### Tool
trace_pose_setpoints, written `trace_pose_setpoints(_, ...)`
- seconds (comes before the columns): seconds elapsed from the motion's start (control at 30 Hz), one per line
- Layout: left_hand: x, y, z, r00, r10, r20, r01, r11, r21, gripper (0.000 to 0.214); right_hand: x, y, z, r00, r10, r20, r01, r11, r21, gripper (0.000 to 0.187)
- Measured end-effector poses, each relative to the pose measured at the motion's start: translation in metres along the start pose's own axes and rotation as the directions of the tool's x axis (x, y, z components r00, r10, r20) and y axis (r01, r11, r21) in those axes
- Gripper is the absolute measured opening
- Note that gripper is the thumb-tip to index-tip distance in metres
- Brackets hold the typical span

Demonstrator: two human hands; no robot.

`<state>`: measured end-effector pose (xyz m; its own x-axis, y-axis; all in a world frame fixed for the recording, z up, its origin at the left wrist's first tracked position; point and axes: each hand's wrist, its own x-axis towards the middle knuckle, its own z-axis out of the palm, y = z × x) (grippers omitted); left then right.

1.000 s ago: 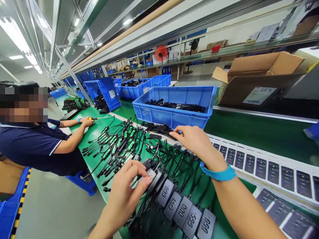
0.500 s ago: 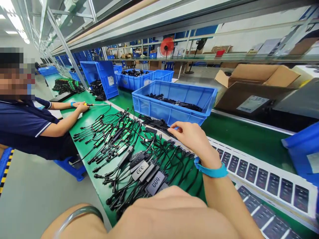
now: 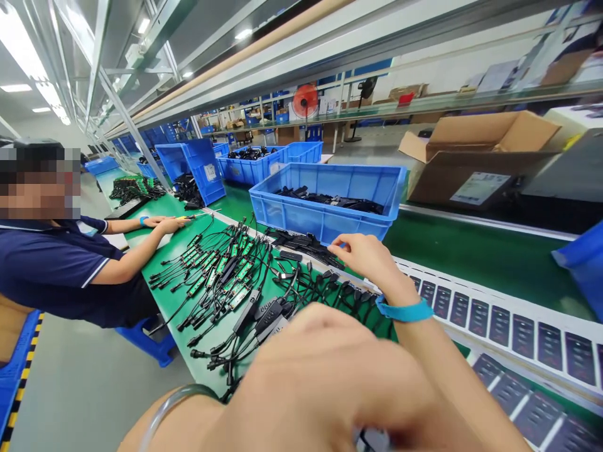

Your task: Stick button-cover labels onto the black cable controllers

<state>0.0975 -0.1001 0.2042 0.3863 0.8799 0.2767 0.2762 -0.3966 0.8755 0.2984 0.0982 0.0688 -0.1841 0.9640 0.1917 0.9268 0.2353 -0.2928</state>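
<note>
- Along the far edge of the green bench (image 3: 202, 376), a loose bunch of black cables (image 3: 301, 245) lies with its long axis following that edge.
- Your right hand (image 3: 365, 263) is the nearer hand to that bunch. It sits just to the right of the bunch's end, with its fingertips (image 3: 335, 249) touching it or almost touching it; the view does not settle which.
- Your right grip is partly closed, fingers curled; you cannot tell from this view whether it has hold of a cable.
- Your left hand (image 3: 320, 383) fills the lower middle of the view, blurred and close to the lens, above a spread of black adapter boxes (image 3: 268, 317). Its grip is hidden, so you cannot tell how far open it is or what it holds.
- Counted: two or three adapter boxes show past your left hand, and roughly a dozen cable harnesses with green circuit boards (image 3: 226, 270) lie to its left, too tangled for an exact count.
- Behind the bench stands one near blue plastic crate (image 3: 325, 220) holding black parts (image 3: 330, 199).
- Left of you, a co-worker's hand (image 3: 169, 225) holds a yellow-handled screwdriver (image 3: 186, 217).
</note>
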Motion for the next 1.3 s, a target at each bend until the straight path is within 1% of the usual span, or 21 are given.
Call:
trace_pose_setpoints(0.07,0.009,-0.012,-0.002,0.998,0.059,0.031,-0.063,0.983,0.175,0.018,0.006,0.005,0.009,1.0,0.019,0.016,-0.019,1.0,-0.022,0.026)
trace_pose_setpoints(0.1,0.013,-0.025,-0.005,0.995,0.087,0.053,-0.1,0.943,0.318,0.015,0.008,0.007,0.016,0.999,0.033,0.022,-0.033,0.999,-0.033,0.026)
trace_pose_setpoints(0.13,0.015,-0.042,-0.009,0.997,0.063,0.037,-0.073,0.883,0.463,0.009,0.011,0.01,0.023,0.999,0.045,0.029,-0.044,0.998,-0.04,0.026)
trace_pose_setpoints(0.2,0.016,-0.087,-0.021,0.998,-0.059,-0.024,0.059,0.721,0.69,0.013,0.015,0.014,0.04,0.997,0.064,0.047,-0.061,0.997,-0.043,0.023)
trace_pose_setpoints(0.27,0.012,-0.136,-0.031,0.968,-0.234,-0.095,0.214,0.56,0.8,0.022,0.018,0.018,0.056,0.994,0.086,0.071,-0.083,0.996,-0.044,0.017)
trace_pose_setpoints(0.3,0.009,-0.159,-0.034,0.946,-0.299,-0.128,0.272,0.511,0.815,0.031,0.019,0.02,0.064,0.992,0.101,0.082,-0.098,0.994,-0.044,0.015)
trace_pose_setpoints(0.37,0.0,-0.194,-0.032,0.913,-0.388,-0.123,0.328,0.522,0.788,0.048,0.021,0.023,0.076,0.986,0.133,0.105,-0.129,0.991,-0.048,0.017)
trace_pose_setpoints(0.43,-0.009,-0.213,-0.022,0.903,-0.422,-0.081,0.342,0.59,0.731,0.055,0.022,0.027,0.083,0.98,0.153,0.127,-0.147,0.988,-0.051,0.019)
trace_pose_setpoints(0.53,-0.018,-0.219,-0.005,0.933,-0.355,-0.064,0.317,0.725,0.612,0.052,0.023,0.031,0.085,0.978,0.151,0.146,-0.146,0.988,-0.045,0.015)
trace_pose_setpoints(0.6,-0.02,-0.219,-0.001,0.957,-0.289,-0.036,0.261,0.796,0.546,0.047,0.024,0.033,0.081,0.98,0.143,0.142,-0.139,0.99,-0.033,0.014)
trace_pose_setpoints(0.63,-0.019,-0.219,-0.004,0.963,-0.267,-0.036,0.242,0.799,0.551,0.044,0.024,0.034,0.078,0.981,0.14,0.135,-0.138,0.99,-0.025,0.018)
trace_pose_setpoints(0.67,-0.019,-0.222,-0.009,0.965,-0.256,-0.06,0.242,0.772,0.588,0.04,0.025,0.034,0.075,0.982,0.14,0.124,-0.139,0.99,-0.015,0.021)
trace_pose_setpoints(0.73,-0.019,-0.23,-0.022,0.95,-0.255,-0.179,0.306,0.652,0.694,0.034,0.026,0.033,0.067,0.986,0.139,0.096,-0.142,0.99,0.024,0.025)
trace_pose_setpoints(0.8,-0.021,-0.241,-0.036,0.911,-0.262,-0.318,0.41,0.507,0.758,0.03,0.027,0.028,0.059,0.991,0.121,0.064,-0.125,0.989,0.078,0.03)
trace_pose_setpoints(0.87,-0.023,-0.251,-0.043,0.878,-0.27,-0.397,0.478,0.422,0.771,0.026,0.025,0.017,0.051,0.996,0.071,0.049,-0.08,0.974,0.212,0.044)
trace_pose_setpoints(0.93,-0.023,-0.258,-0.044,0.863,-0.265,-0.43,0.503,0.368,0.782,0.023,0.02,0.001,0.044,0.997,-0.003,0.072,-0.032,0.873,0.487,0.059)
trace_pose_setpoints(1.0,-0.022,-0.261,-0.042,0.863,-0.248,-0.44,0.503,0.345,0.792,0.016,0.014,-0.016,0.039,0.991,-0.085,0.102,-0.023,0.651,0.759,0.065)
trace_pose_setpoints(1.03,-0.021,-0.261,-0.042,0.867,-0.238,-0.439,0.497,0.345,0.796,0.011,0.011,-0.024,0.036,0.987,-0.118,0.11,-0.029,0.541,0.841,0.063)
trace_pose_setpoints(1.1,-0.019,-0.26,-0.042,0.875,-0.217,-0.433,0.484,0.365,0.795,0.012,0.006,-0.036,0.033,0.982,-0.155,0.111,-0.036,0.419,0.907,0.054)
trace_pose_setpoints(1.17,-0.019,-0.256,-0.047,0.877,-0.195,-0.439,0.479,0.403,0.78,0.018,0.002,-0.044,0.03,0.981,-0.169,0.089,-0.019,0.379,0.925,0.043)
trace_pose_setpoints(1.3,-0.022,-0.244,-0.058,0.849,-0.171,-0.499,0.509,0.517,0.688,0.022,-0.004,-0.054,0.025,0.985,-0.168,0.045,0.021,0.372,0.928,0.027)
